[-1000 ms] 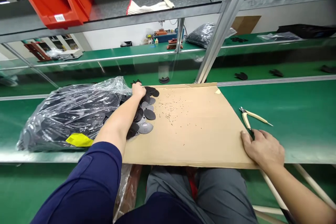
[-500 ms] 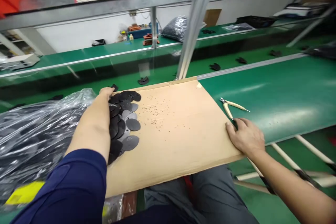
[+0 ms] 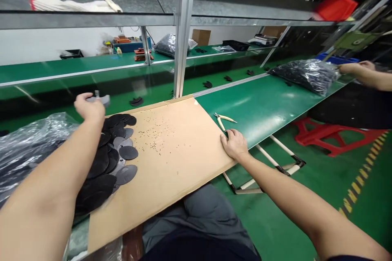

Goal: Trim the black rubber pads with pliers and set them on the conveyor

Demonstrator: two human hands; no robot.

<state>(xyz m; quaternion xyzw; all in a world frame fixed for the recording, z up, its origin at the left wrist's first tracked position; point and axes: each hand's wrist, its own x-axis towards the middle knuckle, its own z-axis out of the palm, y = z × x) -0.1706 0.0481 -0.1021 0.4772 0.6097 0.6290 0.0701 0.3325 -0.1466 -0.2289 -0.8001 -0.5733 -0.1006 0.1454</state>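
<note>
My left hand [image 3: 90, 107] is closed on a grey curved plastic piece [image 3: 104, 100] with a small post on top, held above the far-left corner of the cardboard sheet [image 3: 183, 159]. Below it, many dark oval plastic pieces [image 3: 112, 158] lie overlapping along the sheet's left side. Tiny black bits [image 3: 156, 144] are scattered on the bare cardboard. My right hand [image 3: 235, 143] grips the sheet's right edge, thumb on top and fingers curled over the belt side. Touching or just beyond its fingers are cream-handled nippers [image 3: 221, 120], jaws pointing away; one handle end is partly hidden.
A clear bag of dark parts [image 3: 27, 151] sits on the left. Beyond the sheet, more dark pieces [image 3: 136, 101] lie along a green belt [image 3: 245, 98] behind a metal post [image 3: 183, 32]. At right, a co-worker's hands [image 3: 358, 68] are by another filled bag [image 3: 306, 74].
My left hand has come up off the sheet's far-left corner, with the grey piece now plainly in it. The view has swung right, bringing in the co-worker. My right hand keeps its place.
</note>
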